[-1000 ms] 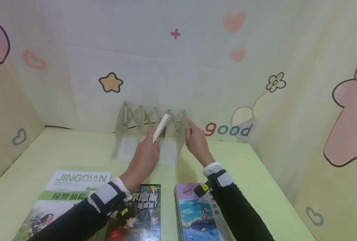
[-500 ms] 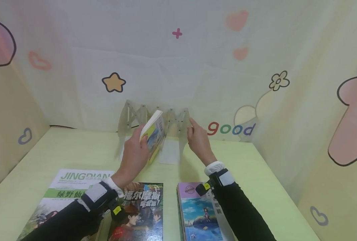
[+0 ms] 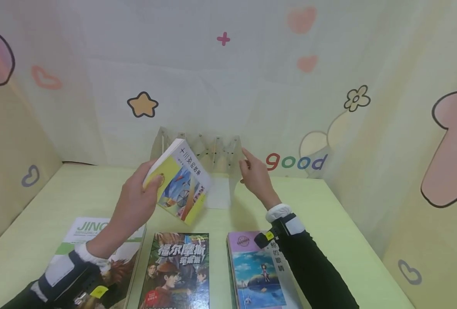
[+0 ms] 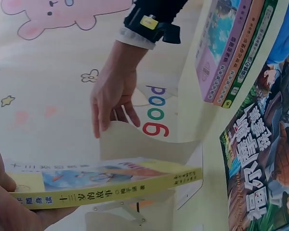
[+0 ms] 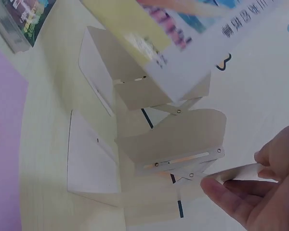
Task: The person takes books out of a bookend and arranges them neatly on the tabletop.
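In the head view my left hand [image 3: 133, 204] grips a paperback book [image 3: 184, 189] with a yellow and white cover, tilted in the air, thumb on its front. The left wrist view shows its yellow spine [image 4: 106, 187] nearly level. Behind the book stands a cream expandable book rack [image 5: 178, 137] with crossed hinged struts and upright dividers, partly hidden by the book. My right hand [image 3: 257, 178] is at the rack's right end panel [image 3: 235, 161]; in the right wrist view, thumb and fingers [image 5: 231, 204] pinch that panel's edge.
Along the table's front lie a green and white book [image 3: 126, 257] under my left forearm, a dark comic-style book [image 3: 178, 266] and a stack of several books [image 3: 256, 270] with a purple cover on top. A printed cloth [image 3: 251, 98] hangs right behind the rack.
My left hand has drawn the book left and toward me, away from the rack, and turned its cover into view. My right hand has stayed at the end panel.
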A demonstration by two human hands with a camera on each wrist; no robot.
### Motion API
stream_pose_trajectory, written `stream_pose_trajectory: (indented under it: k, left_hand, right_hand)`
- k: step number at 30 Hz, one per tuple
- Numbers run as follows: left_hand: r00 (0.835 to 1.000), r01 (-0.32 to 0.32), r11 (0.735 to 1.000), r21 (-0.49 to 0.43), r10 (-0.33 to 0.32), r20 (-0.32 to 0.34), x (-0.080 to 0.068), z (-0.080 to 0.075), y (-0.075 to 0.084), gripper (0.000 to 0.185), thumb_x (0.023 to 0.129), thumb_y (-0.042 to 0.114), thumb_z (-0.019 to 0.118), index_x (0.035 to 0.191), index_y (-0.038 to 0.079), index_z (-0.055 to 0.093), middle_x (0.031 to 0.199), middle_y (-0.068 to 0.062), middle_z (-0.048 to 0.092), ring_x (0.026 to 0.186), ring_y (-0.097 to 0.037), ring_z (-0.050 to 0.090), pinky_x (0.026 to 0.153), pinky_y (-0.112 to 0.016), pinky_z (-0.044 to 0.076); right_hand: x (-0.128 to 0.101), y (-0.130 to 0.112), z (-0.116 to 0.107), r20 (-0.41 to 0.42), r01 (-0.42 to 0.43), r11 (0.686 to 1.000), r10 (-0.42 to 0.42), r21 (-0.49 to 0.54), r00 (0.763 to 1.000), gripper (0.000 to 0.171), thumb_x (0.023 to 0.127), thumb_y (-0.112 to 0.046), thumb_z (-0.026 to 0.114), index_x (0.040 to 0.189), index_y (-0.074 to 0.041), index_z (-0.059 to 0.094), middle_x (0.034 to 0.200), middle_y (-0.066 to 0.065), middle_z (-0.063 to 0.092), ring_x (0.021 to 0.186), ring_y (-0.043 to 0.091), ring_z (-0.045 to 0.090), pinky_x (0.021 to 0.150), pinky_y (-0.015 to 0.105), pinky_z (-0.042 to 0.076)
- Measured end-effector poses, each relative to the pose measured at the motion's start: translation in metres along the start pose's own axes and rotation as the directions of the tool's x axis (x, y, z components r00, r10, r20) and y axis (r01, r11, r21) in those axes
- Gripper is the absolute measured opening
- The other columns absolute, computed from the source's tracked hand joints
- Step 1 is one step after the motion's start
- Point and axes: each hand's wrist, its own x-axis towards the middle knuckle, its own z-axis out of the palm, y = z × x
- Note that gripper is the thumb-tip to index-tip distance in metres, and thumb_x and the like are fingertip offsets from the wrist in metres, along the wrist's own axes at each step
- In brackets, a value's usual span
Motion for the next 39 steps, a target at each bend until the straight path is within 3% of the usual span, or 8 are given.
stream_pose_trajectory:
  k: [4,7,14,22,31,39]
  left_hand:
    - [0.998,0.042,0.999,-0.006,-0.042,0.045,-0.009,-0.020,0.006,0.045,0.110,0.021,0.049,0.154,0.009,0.044,0.128,-0.023,0.063,0.092,-0.033,0.067,0.064,-0.035,0.057]
    - [0.996,0.062,0.998,-0.010,-0.061,0.066,-0.014,-0.032,0.011,0.047,0.111,0.024,0.047,0.157,0.013,0.041,0.131,-0.023,0.060,0.093,-0.034,0.066,0.064,-0.035,0.057]
    - [0.991,0.106,0.994,-0.006,-0.105,0.088,-0.019,-0.053,0.020,0.052,0.111,0.031,0.047,0.161,0.018,0.037,0.128,-0.023,0.061,0.086,-0.031,0.069,0.062,-0.036,0.060]
    - [0.970,0.200,0.978,-0.061,-0.189,0.150,-0.020,-0.065,0.019,0.057,0.111,0.037,0.047,0.163,0.022,0.032,0.121,-0.026,0.062,0.082,-0.029,0.072,0.061,-0.040,0.062]
    - [0.943,0.264,0.954,-0.143,-0.224,0.247,-0.016,-0.067,0.011,0.057,0.111,0.031,0.047,0.163,0.015,0.030,0.127,-0.025,0.058,0.092,-0.027,0.071,0.072,-0.039,0.063]
    - [0.927,0.276,0.935,-0.223,-0.198,0.318,-0.014,-0.054,0.006,0.056,0.111,0.023,0.049,0.162,0.006,0.031,0.128,-0.026,0.057,0.095,-0.025,0.069,0.078,-0.034,0.062]
  right_hand:
    - [-0.001,0.003,-0.007,0.073,-0.061,0.988,0.051,0.140,0.996,0.054,0.108,-0.023,0.054,0.160,-0.017,0.041,0.125,0.019,0.068,0.083,0.028,0.071,0.071,0.035,0.063]
    - [-0.003,0.004,-0.012,0.108,-0.089,0.976,0.069,0.196,0.992,0.056,0.107,-0.025,0.058,0.160,-0.019,0.041,0.139,0.019,0.062,0.101,0.030,0.070,0.074,0.037,0.063]
    - [-0.008,0.006,-0.018,0.128,-0.114,0.967,0.086,0.229,0.988,0.057,0.107,-0.023,0.058,0.158,-0.007,0.040,0.138,0.025,0.061,0.104,0.039,0.070,0.074,0.037,0.063]
    - [-0.020,0.004,-0.028,0.122,-0.132,0.963,0.105,0.235,0.987,0.055,0.108,-0.025,0.056,0.154,0.001,0.041,0.135,0.027,0.062,0.107,0.040,0.070,0.077,0.038,0.063]
    - [-0.040,0.006,-0.035,0.111,-0.072,0.982,0.053,0.172,0.992,0.052,0.109,-0.025,0.056,0.151,0.004,0.045,0.132,0.026,0.065,0.106,0.037,0.071,0.084,0.043,0.061]
    - [-0.061,-0.006,-0.035,0.238,-0.082,0.979,0.035,0.187,0.971,0.044,0.109,-0.027,0.054,0.145,-0.001,0.055,0.130,0.018,0.068,0.112,0.033,0.070,0.098,0.047,0.056]
